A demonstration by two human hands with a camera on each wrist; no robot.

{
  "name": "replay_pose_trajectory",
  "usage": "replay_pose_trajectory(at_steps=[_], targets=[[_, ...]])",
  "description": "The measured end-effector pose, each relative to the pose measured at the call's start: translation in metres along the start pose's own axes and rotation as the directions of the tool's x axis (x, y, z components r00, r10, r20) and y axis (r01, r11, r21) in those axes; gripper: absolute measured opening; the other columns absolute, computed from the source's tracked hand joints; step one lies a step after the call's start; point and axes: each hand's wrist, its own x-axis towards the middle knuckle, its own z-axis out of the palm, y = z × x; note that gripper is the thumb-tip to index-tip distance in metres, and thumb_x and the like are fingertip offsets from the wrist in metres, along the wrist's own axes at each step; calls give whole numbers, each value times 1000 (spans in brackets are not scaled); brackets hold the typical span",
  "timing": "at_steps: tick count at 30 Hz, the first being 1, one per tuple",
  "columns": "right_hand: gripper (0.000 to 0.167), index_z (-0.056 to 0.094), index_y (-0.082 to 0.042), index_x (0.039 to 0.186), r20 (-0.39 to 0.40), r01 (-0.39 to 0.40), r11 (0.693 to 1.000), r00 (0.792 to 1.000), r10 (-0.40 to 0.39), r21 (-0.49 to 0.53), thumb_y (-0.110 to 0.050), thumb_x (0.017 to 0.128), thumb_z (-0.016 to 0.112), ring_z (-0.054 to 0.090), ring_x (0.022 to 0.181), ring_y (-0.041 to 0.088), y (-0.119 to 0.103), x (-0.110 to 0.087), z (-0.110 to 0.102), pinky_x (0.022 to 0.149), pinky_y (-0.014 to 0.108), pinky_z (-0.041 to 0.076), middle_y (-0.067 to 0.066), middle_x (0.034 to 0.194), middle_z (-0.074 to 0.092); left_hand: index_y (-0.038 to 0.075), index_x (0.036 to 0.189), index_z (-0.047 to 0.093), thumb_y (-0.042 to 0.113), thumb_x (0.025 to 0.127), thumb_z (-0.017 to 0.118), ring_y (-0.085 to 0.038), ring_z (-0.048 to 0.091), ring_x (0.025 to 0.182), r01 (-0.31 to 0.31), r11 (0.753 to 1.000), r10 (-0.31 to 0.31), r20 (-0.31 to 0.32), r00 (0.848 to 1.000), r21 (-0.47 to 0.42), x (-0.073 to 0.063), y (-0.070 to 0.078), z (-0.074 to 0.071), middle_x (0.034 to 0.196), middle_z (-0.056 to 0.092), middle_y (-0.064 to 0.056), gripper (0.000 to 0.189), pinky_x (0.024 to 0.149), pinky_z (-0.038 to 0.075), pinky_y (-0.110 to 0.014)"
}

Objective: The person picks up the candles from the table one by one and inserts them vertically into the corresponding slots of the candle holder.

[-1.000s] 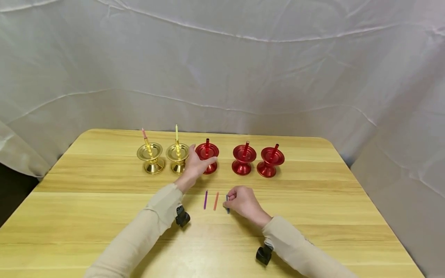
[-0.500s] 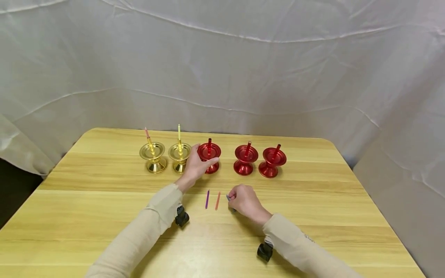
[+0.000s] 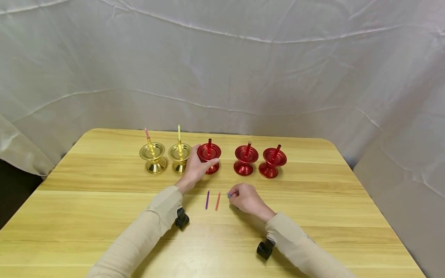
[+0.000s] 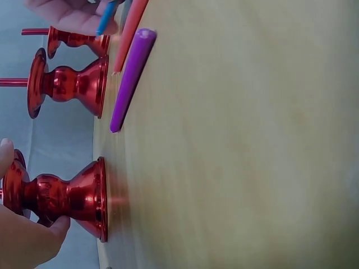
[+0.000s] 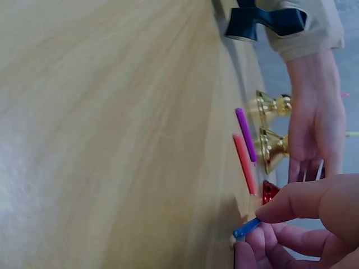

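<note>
My left hand (image 3: 196,166) grips the nearest red candle holder (image 3: 209,151), thumb on one side and fingers round the other; the holder stands upright on the table. In the left wrist view that holder (image 4: 67,199) shows its waist and base. My right hand (image 3: 246,199) pinches a blue candle (image 5: 247,227) between thumb and fingers, just above the tabletop; most of it is hidden in the head view. To its left a purple candle (image 3: 207,200) and an orange-red candle (image 3: 218,201) lie side by side on the wood.
Two gold holders stand at left, one bearing a pink candle (image 3: 147,133), the other a pale yellow candle (image 3: 179,133). To the right are two more red holders, a middle one (image 3: 246,154) and an outer one (image 3: 274,158), with bare tubes. A pale curtain (image 3: 222,69) hangs behind the table.
The blue candle, upright in the head view and lying near the table a second ago, is now lifted and turned within my right fingers. My left hand stays on the red holder.
</note>
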Motion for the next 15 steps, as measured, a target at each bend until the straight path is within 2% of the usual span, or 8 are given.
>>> replay_pose_trajectory(at_steps=[7,12,15], targets=[[12,68,1,94,1,-47,994,999,48,103,3,83,64,55,66,12,0,6,-6,58,25,50,2,77,61,-2,144,30,15,83,76,-33,44,128,-6,1000,6,-2,1000,-9,2,-2,0,141,43,-21,78,106,37,-42],[13,67,3,95,-66,-24,985,997,36,169,5,83,64,59,77,16,-1,12,-10,71,28,53,6,83,64,0,144,31,16,83,77,-32,44,128,-2,1000,2,-3,1000,-31,1,-4,1,140,44,-20,77,107,37,-41],[14,66,4,97,-106,-9,974,994,34,226,6,83,64,60,81,18,-1,16,-11,74,31,54,7,86,64,1,144,31,17,83,77,-32,44,128,7,999,-7,-8,1000,-50,1,-5,1,140,44,-19,79,107,36,-41]])
